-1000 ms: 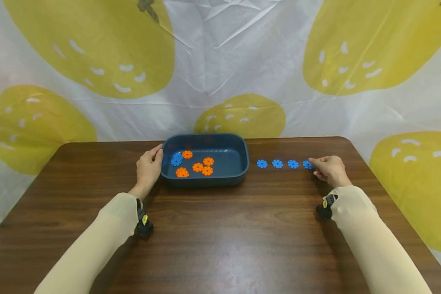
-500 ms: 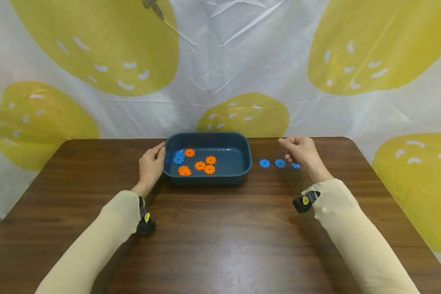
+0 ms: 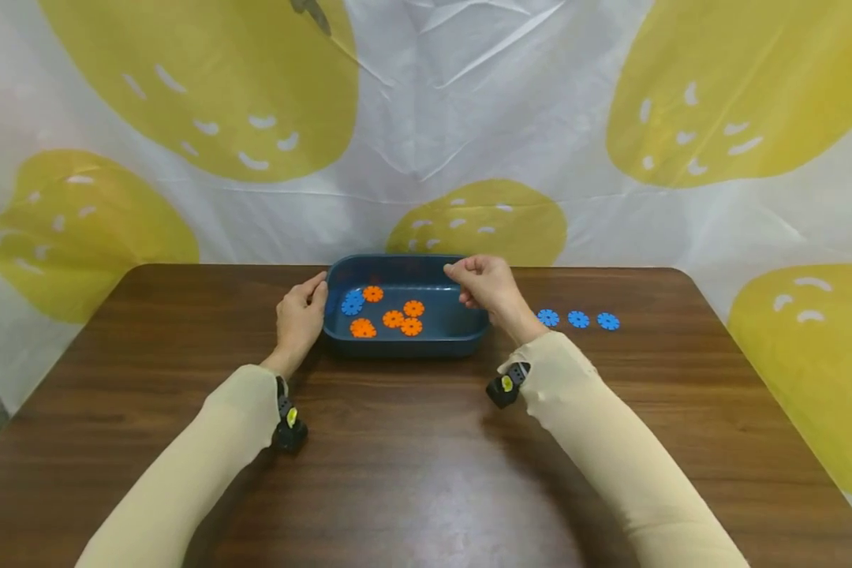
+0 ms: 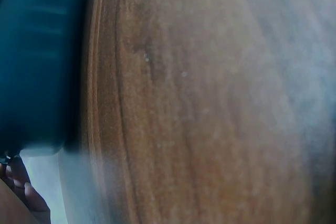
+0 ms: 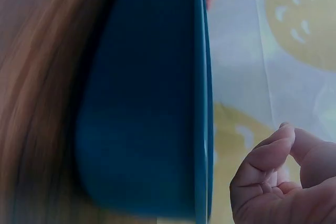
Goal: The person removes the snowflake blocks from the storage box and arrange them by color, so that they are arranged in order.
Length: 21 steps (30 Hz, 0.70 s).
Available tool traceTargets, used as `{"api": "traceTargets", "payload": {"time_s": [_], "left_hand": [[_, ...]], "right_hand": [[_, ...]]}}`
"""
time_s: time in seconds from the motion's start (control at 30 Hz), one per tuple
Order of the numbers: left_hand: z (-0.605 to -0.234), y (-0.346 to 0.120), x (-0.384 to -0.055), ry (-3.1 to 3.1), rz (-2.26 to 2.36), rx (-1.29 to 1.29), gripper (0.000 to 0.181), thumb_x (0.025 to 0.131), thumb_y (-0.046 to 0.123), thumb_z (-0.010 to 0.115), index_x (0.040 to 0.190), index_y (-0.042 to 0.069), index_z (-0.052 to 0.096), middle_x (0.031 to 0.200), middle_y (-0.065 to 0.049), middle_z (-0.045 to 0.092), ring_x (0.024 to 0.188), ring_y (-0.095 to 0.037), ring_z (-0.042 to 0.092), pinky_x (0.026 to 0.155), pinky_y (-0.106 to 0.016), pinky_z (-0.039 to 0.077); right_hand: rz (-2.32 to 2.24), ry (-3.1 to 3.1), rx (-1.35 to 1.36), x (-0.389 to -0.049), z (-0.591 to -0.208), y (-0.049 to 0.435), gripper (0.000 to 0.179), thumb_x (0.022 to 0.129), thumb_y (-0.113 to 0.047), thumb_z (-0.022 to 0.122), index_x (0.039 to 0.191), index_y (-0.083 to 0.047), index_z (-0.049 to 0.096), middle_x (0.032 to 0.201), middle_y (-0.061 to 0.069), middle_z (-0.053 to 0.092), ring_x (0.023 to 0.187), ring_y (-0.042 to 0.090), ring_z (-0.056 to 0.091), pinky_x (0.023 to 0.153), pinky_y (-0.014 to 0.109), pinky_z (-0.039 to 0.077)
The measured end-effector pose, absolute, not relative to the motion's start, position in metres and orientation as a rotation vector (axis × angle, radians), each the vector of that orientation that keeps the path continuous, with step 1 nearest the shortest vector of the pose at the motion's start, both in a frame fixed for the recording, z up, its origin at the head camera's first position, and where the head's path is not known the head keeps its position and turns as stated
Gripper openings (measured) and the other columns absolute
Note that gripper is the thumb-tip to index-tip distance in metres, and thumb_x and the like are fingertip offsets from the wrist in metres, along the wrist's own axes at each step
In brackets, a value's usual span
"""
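My left hand (image 3: 301,319) holds the left end of a dark blue-green rectangular tub (image 3: 412,349) by its rim. In the left wrist view, bent fingers (image 4: 35,198) meet the tub's corner. My right hand (image 3: 493,285) is over the tub's right end, thumb and index tips together. Nothing shows between those fingertips (image 5: 273,153) in the right wrist view. Orange notched discs (image 3: 413,308) and overlapping blue ones (image 3: 353,303) lie inside the tub. To its right, three blue notched discs (image 3: 578,319) show in a row on the table, the right forearm beside them.
The brown wooden table (image 3: 397,473) ends at the back against a white cloth (image 3: 270,221) printed with yellow fruit. The tub stands near that back edge. Each wrist carries a small black camera (image 3: 507,386).
My right hand has let go of the rightmost blue disc, which stays at the row's end, and has moved left over the tub. The left hand stays at the rim.
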<state>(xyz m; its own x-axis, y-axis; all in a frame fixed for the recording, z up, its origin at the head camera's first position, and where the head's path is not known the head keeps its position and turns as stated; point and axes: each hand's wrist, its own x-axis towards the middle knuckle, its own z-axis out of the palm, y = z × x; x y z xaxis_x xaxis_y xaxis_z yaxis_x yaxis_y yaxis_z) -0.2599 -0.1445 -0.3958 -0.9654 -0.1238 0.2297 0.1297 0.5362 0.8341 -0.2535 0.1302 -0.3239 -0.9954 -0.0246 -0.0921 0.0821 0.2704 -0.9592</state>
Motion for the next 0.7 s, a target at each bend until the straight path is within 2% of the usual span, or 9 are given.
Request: {"api": "traceTargets", "payload": {"time_s": [0.17, 0.33, 0.43, 0.57, 0.7], "left_hand": [[-0.395, -0.139, -0.259, -2.510, -1.407, 0.006, 0.039, 0.100, 0.025, 0.045, 0.134, 0.009, 0.054, 0.129, -0.018, 0.056, 0.117, -0.034, 0.052, 0.098, -0.047, 0.041], [-0.394, -0.133, -0.260, -2.511, -1.397, 0.003, 0.038, 0.100, 0.025, 0.045, 0.134, 0.009, 0.054, 0.127, -0.018, 0.057, 0.116, -0.034, 0.052, 0.097, -0.047, 0.041], [-0.394, -0.130, -0.260, -2.509, -1.386, 0.002, 0.038, 0.100, 0.025, 0.045, 0.133, 0.009, 0.055, 0.126, -0.018, 0.057, 0.114, -0.035, 0.053, 0.096, -0.048, 0.042], [-0.393, -0.127, -0.258, -2.506, -1.377, 0.015, 0.038, 0.100, 0.024, 0.046, 0.133, 0.008, 0.055, 0.126, -0.018, 0.058, 0.114, -0.034, 0.054, 0.096, -0.048, 0.042], [-0.394, -0.125, -0.258, -2.508, -1.390, 0.019, 0.038, 0.100, 0.026, 0.046, 0.133, 0.010, 0.055, 0.125, -0.016, 0.058, 0.113, -0.033, 0.054, 0.094, -0.047, 0.043]], "right_hand": [[-1.777, 2.445, 0.012, -0.257, -0.330, 0.105, 0.029, 0.093, -0.024, 0.061, 0.105, 0.002, 0.065, 0.068, 0.002, 0.055, 0.050, 0.010, 0.051, 0.052, 0.021, 0.048], [-1.755, 2.418, 0.038, -0.262, -0.337, 0.087, 0.029, 0.092, -0.023, 0.062, 0.105, 0.002, 0.066, 0.084, 0.006, 0.058, 0.054, 0.012, 0.052, 0.068, 0.037, 0.054], [-1.751, 2.402, 0.073, -0.266, -0.342, 0.078, 0.028, 0.091, -0.022, 0.063, 0.105, 0.002, 0.066, 0.089, 0.014, 0.061, 0.053, 0.012, 0.052, 0.073, 0.043, 0.053], [-1.710, 2.411, 0.089, -0.270, -0.347, 0.066, 0.028, 0.091, -0.022, 0.063, 0.104, 0.001, 0.067, 0.081, 0.016, 0.063, 0.053, 0.014, 0.054, 0.065, 0.036, 0.053], [-1.648, 2.442, 0.094, -0.273, -0.353, 0.058, 0.029, 0.090, -0.022, 0.064, 0.104, 0.003, 0.068, 0.062, 0.006, 0.059, 0.052, 0.014, 0.054, 0.062, 0.032, 0.053]]}}
